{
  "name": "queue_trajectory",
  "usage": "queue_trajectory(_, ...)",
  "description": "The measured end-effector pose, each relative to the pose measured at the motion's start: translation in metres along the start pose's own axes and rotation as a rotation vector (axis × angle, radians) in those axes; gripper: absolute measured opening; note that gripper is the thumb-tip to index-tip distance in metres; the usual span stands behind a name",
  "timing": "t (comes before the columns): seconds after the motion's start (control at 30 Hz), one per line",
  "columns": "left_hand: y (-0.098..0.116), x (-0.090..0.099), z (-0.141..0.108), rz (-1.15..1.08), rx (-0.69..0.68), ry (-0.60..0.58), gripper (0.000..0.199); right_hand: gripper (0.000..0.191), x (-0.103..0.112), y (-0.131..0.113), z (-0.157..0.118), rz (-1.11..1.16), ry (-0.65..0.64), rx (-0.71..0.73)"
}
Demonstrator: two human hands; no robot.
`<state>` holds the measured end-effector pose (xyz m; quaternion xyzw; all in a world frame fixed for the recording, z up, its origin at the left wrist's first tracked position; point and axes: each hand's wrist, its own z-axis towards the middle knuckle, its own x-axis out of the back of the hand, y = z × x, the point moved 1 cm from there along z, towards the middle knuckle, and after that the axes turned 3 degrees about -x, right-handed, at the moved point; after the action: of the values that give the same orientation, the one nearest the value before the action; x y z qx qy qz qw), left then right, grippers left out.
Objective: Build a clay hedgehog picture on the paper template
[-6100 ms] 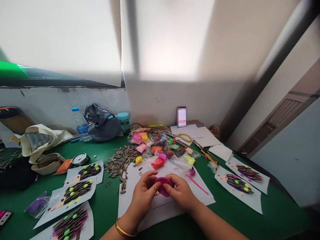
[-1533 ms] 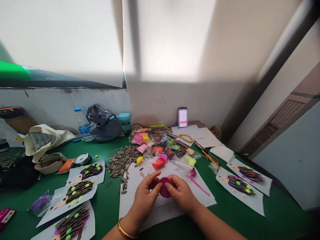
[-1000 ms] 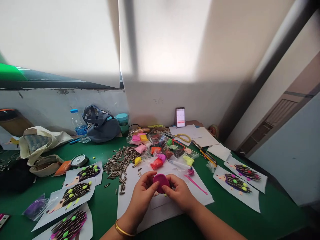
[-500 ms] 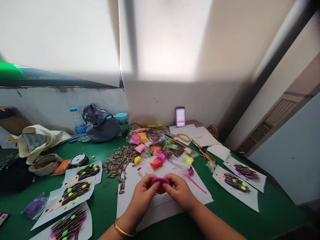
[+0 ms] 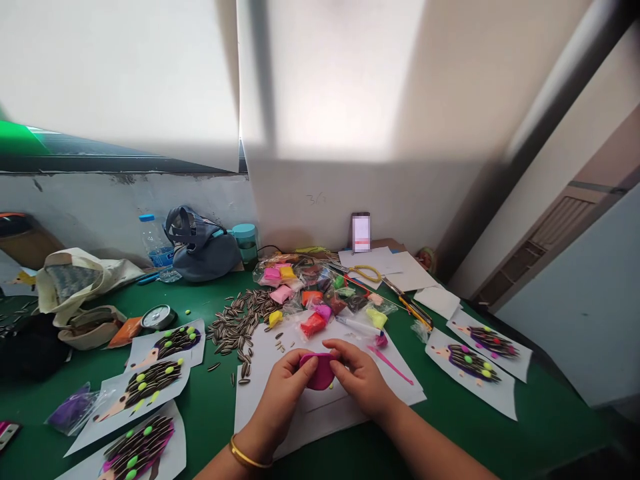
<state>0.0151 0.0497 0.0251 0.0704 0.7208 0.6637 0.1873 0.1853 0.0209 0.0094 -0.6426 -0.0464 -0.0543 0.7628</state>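
A flattened magenta piece of modelling clay (image 5: 320, 375) is held above the white paper sheets (image 5: 270, 407). My left hand (image 5: 287, 383) grips its left side, thumb on the near face and fingers behind. At the right edge, my right hand (image 5: 361, 380) pinches the clay with thumb and fingertips, its index finger raised a little. Beyond my hands lie a pink plastic clay tool (image 5: 390, 365), a white pen (image 5: 359, 326) and a lump of magenta clay (image 5: 381, 341). A few loose sunflower seeds (image 5: 280, 345) rest on the paper.
Left of the paper spreads a pile of sunflower seeds (image 5: 240, 327). Bagged coloured clay (image 5: 313, 325), scissors (image 5: 367, 272) and a propped phone (image 5: 361, 232) stand behind. Hedgehog pictures lie at left (image 5: 150, 387) and right (image 5: 470, 367). A blue bag (image 5: 205, 250) sits by the wall.
The clay piece has tilted so that more of its broad face shows. My right fingers have shifted along its edge, with the index finger lifting.
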Motion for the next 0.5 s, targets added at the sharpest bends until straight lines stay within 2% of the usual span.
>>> queue_trajectory(0.13, 0.003, -0.002, -0.001, -0.04, 0.031, -0.01, 0.037, 0.025, 0.003, -0.003, -0.001, -0.068, -0.004, 0.048)
queue_trajectory(0.2, 0.006, -0.003, -0.002, -0.028, 0.037, 0.004, 0.037, 0.029, 0.004, -0.005, -0.002, -0.08, -0.003, 0.066)
queue_trajectory(0.37, 0.008, -0.003, -0.003, 0.056, 0.031, 0.018, 0.036, 0.031, 0.005, -0.01, -0.001, -0.064, -0.073, 0.215)
queue_trajectory(0.5, 0.004, -0.001, -0.002, 0.124, 0.014, -0.009, 0.036, 0.035, 0.005, -0.012, 0.0, -0.058, -0.084, 0.242)
